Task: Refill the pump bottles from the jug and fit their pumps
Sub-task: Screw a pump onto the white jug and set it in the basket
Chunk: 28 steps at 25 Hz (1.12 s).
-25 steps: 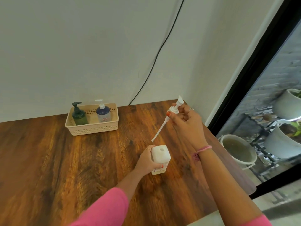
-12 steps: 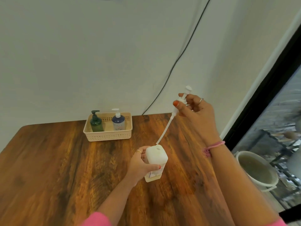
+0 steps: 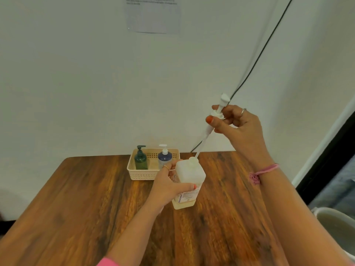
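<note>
Pump [image 3: 215, 120] was pinched at its collar by the right hand [image 3: 240, 129], dip tube slanting down and left from that grip, tip just at the neck of the white square bottle [image 3: 189, 181]; couldn't tell if it had entered. Left hand [image 3: 169, 186] was clasped round the bottle's side, standing it on the table [image 3: 76, 198], below and left of the right-hand grip. Tube axis was tilted, not in line with the neck, so I'd say insertion needed it straightened. Basket [image 3: 142, 174] with two pump bottles sat just behind the left hand.
</note>
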Motion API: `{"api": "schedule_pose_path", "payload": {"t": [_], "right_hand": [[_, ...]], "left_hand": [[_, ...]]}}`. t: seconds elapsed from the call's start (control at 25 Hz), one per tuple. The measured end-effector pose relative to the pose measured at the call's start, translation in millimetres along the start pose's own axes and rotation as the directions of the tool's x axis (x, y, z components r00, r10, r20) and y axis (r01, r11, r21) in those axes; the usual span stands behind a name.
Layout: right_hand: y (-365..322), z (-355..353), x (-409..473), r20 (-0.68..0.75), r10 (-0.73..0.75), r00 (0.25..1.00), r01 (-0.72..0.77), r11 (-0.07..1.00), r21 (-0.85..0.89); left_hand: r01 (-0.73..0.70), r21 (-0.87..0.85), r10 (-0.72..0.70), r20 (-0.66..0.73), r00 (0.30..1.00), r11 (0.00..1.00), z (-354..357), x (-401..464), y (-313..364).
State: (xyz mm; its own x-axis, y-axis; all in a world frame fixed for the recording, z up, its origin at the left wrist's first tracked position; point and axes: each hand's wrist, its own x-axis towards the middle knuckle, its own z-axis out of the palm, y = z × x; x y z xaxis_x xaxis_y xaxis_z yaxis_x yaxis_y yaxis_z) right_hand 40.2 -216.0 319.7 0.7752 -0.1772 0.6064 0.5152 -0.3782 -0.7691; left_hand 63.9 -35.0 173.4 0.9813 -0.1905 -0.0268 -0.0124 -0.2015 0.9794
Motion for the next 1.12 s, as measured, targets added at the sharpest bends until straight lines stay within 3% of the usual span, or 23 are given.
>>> {"api": "schedule_pose_path", "payload": {"t": [0.24, 0.76, 0.84, 1.0, 1.12], "right_hand": [[0, 28, 16, 0.117, 0.049, 0.992, -0.037, 0.995, -0.097], [14, 61, 38, 0.046, 0.080, 0.996, -0.066, 0.964, -0.258], [12, 60, 43, 0.133, 0.153, 0.979, -0.111, 0.954, -0.279], [16, 48, 50, 0.439, 0.273, 0.856, -0.317, 0.948, 0.030], [20, 58, 49, 0.352, 0.280, 0.893, -0.336, 0.936, 0.106]], "left_hand": [[-0.103, -0.037, 0.103, -0.024, 0.994, 0.994, -19, 12, 39], [-0.206, -0.030, 0.204, -0.078, 0.976, 0.978, -39, 41, 83], [-0.199, -0.021, 0.197, -0.076, 0.978, 0.980, -42, 43, 85], [-0.204, -0.037, 0.200, -0.077, 0.977, 0.978, -49, 46, 90], [-0.214, -0.027, 0.212, -0.084, 0.974, 0.976, -53, 48, 94]]}}
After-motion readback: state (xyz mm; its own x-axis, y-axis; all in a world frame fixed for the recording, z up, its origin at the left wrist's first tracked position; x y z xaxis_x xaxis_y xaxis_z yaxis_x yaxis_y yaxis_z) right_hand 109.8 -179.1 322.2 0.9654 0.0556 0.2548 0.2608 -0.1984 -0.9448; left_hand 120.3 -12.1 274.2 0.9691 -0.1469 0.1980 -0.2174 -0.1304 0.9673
